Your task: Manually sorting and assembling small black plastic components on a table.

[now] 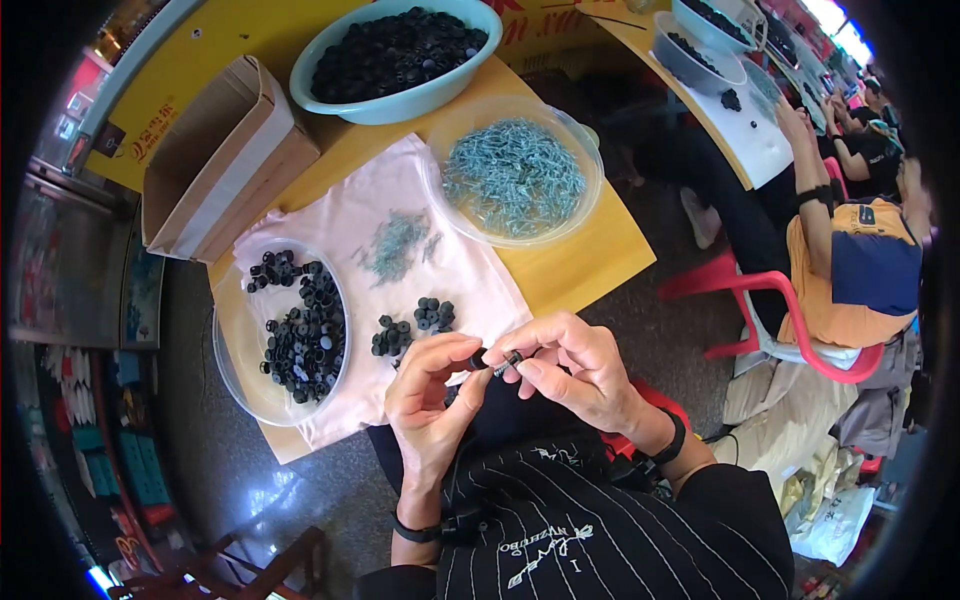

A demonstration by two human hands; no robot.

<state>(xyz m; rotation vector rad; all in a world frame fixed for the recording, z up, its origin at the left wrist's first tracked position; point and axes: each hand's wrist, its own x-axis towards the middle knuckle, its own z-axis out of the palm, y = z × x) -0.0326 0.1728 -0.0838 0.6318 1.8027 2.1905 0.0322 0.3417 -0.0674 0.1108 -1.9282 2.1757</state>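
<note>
My left hand (425,395) pinches a small round black plastic cap (479,357) between thumb and fingertips. Close beside it, my right hand (585,370) grips a metal screw (502,369) with a black piece at its upper end. The fingertips of both hands nearly meet above the table's near edge. Just beyond them, small piles of black plastic knobs (434,314) lie on a pale pink cloth (480,280). Farther up the cloth is a loose heap of screws (395,245).
At left, a clear round tub (235,370) holds black parts. A clear basin (597,185) of screws stands at the far right of the table, a light-blue basin (300,85) of black caps behind. An open cardboard box (225,165) sits far left. People work at right near a red chair (745,300).
</note>
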